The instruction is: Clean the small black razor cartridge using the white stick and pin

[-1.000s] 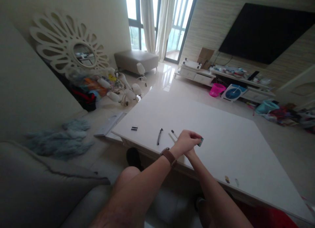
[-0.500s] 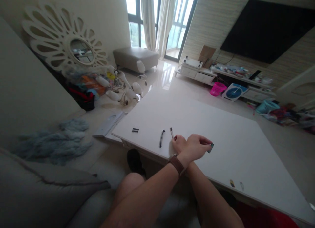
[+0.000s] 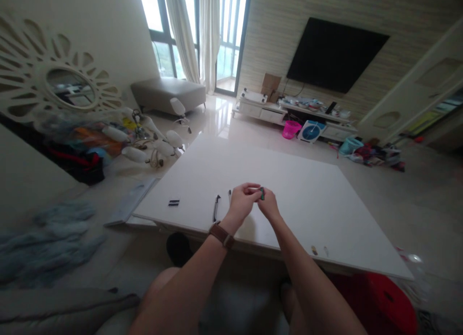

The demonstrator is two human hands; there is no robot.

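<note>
My left hand [image 3: 242, 202], with a brown-strapped watch at its wrist, meets my right hand [image 3: 269, 206] above the white table's near half. Between their closed fingers is a small dark green rectangular piece [image 3: 262, 194]; its finer detail is too small to make out. To the left on the table lies a thin dark tool with a bent head [image 3: 216, 208]. A slim stick with a dark tip [image 3: 229, 194] shows beside my left hand, partly covered by it. Farther left are two short black strips [image 3: 174, 203]. Toward the right near edge lie a small yellow-and-black piece [image 3: 314, 250] and a pale piece [image 3: 326, 251].
The white table [image 3: 307, 180] spans the middle. A red stool-like object [image 3: 387, 301] stands at the lower right. A lamp with several white shades [image 3: 166, 144] rests on the floor at left. Behind are a grey bench [image 3: 170, 94] and a pink basket [image 3: 291, 129].
My arms have uncrossed. My left hand has moved left with the green piece, while my right hand has left the stick and come up to that piece. The view has shifted to the right.
</note>
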